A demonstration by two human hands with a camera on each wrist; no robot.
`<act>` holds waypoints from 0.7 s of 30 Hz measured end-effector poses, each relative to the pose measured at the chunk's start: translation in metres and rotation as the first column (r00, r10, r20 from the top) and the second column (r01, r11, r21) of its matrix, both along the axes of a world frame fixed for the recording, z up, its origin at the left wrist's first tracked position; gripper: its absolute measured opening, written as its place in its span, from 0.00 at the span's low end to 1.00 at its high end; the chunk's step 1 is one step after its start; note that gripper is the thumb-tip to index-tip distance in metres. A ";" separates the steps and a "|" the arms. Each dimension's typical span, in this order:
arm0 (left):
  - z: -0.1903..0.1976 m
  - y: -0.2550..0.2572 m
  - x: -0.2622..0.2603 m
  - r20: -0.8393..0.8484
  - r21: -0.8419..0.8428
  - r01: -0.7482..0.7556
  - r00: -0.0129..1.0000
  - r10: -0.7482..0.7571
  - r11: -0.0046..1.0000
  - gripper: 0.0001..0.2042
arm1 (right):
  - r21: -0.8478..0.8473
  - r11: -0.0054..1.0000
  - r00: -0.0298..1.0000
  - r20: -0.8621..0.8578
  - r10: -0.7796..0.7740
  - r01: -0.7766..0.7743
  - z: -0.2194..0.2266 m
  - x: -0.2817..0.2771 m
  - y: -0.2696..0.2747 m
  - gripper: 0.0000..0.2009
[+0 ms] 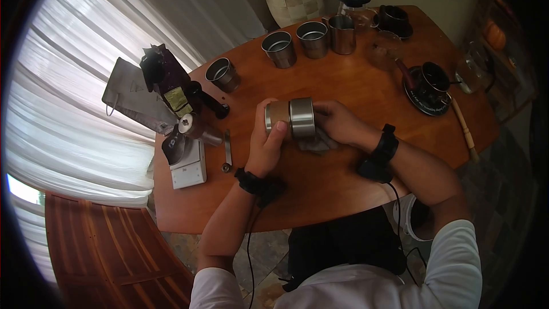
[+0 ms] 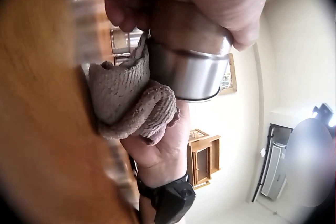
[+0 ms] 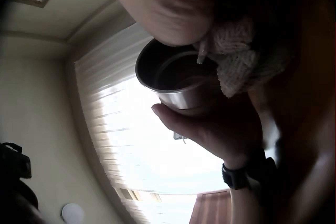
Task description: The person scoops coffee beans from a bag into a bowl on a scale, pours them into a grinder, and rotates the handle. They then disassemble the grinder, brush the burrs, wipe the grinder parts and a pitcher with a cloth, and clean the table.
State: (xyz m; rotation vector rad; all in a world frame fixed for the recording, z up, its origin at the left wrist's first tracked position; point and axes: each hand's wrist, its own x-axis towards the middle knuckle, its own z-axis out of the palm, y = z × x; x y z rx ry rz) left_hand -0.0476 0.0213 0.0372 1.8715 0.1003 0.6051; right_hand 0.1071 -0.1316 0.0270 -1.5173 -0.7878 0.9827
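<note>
Over the wooden table (image 1: 354,177), my left hand (image 1: 265,147) grips a steel cup (image 1: 302,117) with a brown band round it, thumb along the near side. The cup lies tilted on its side, its mouth turned toward my right hand (image 1: 342,122). That hand holds a grey-beige knitted cloth (image 2: 123,90) against the cup's opening. In the right wrist view, the dark inside of the cup (image 3: 173,71) shows, with the cloth (image 3: 239,58) at its rim. Part of the right fingers is hidden behind cup and cloth.
Several steel cups (image 1: 279,50) and a steel pitcher (image 1: 342,35) stand at the back. To the left are a dark bag (image 1: 163,74), a white scale (image 1: 190,176) and a metal crank handle (image 1: 227,151). A black cup (image 1: 433,80) on a saucer and a wooden-handled brush (image 1: 463,126) are at right.
</note>
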 end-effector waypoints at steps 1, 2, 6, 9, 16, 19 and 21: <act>0.000 0.000 0.001 0.000 0.000 0.000 1.000 0.000 1.000 0.25 | 0.069 0.997 0.999 0.037 -0.037 0.035 -0.009 0.002 0.003 0.09; -0.001 -0.001 0.003 -0.008 -0.045 -0.009 1.000 0.008 0.999 0.26 | 0.137 0.988 0.995 0.070 -0.077 0.067 -0.017 0.003 0.005 0.09; -0.010 0.009 0.001 -0.111 -0.501 0.128 0.971 -0.210 0.856 0.29 | 0.436 0.899 0.588 0.714 -0.380 0.051 0.019 -0.004 -0.010 0.08; 0.001 0.005 -0.002 -0.168 -0.608 0.144 0.938 -0.304 0.781 0.30 | 0.556 0.828 0.299 0.804 -0.514 -0.073 0.032 -0.002 -0.014 0.08; -0.014 0.005 0.002 -0.011 -0.396 0.095 0.994 -0.108 0.913 0.28 | 0.397 0.917 0.806 0.533 -0.259 0.033 0.000 0.002 0.000 0.09; 0.001 0.000 0.000 0.035 -0.048 0.007 0.999 -0.006 0.999 0.28 | 0.142 0.990 0.993 0.120 -0.021 0.004 0.000 0.001 -0.001 0.10; 0.001 0.001 0.000 -0.003 -0.076 0.043 0.999 -0.043 0.996 0.28 | -0.029 0.999 0.999 0.021 0.041 -0.040 0.001 -0.002 -0.003 0.11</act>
